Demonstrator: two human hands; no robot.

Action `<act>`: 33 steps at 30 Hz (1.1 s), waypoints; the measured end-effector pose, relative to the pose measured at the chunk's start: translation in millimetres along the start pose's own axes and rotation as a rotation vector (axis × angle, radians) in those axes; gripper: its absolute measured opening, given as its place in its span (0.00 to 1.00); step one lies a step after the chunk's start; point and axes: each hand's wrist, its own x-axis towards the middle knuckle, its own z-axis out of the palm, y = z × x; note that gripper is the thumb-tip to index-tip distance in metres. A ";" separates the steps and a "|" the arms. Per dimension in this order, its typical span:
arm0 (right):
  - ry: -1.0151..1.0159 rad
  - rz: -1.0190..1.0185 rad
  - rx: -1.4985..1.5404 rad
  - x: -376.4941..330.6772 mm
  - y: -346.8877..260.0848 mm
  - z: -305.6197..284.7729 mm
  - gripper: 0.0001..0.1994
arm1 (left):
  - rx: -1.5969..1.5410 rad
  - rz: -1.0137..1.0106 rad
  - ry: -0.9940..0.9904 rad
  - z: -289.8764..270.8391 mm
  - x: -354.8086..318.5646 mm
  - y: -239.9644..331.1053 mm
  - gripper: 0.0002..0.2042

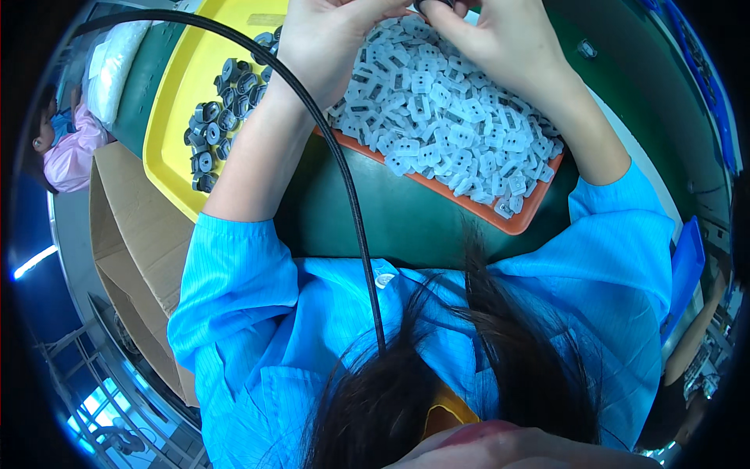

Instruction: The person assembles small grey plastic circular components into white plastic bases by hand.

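Both hands meet at the top edge of the view, above an orange tray (512, 226) heaped with small translucent white plastic parts (437, 102). My right hand (500, 43) is closed, its thumb and fingers pinching a small dark part (434, 3) that the frame edge cuts off. Close by on the left, my left hand (324, 43) has its fingers drawn together toward the same spot; their tips run out of view, so what they hold is hidden. Beside my left forearm, dark grey round plastic parts (212, 134) lie in a yellow tray (168, 117).
A black cable (344, 168) hangs across the view in front of my left forearm. An open cardboard box (133, 227) stands at the left. One loose translucent piece (587, 49) lies on the green table (351, 219). A person in pink (74, 160) is at the far left.
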 end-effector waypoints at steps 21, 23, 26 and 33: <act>0.031 0.480 0.208 6.7 72.9 -26.5 0.13 | -0.281 -0.197 0.000 -30.5 6.1 -1.2 0.13; 0.032 0.487 0.099 -4.1 86.7 -36.6 0.14 | -0.045 0.020 -0.247 -35.7 19.3 -12.6 0.08; 0.007 0.481 -0.179 -19.8 110.3 -45.5 0.16 | 0.237 0.089 -0.159 -30.6 11.6 -17.3 0.09; -0.141 0.430 -0.259 -14.3 35.1 -55.3 0.12 | 0.259 0.003 -0.178 -17.5 4.4 -12.5 0.11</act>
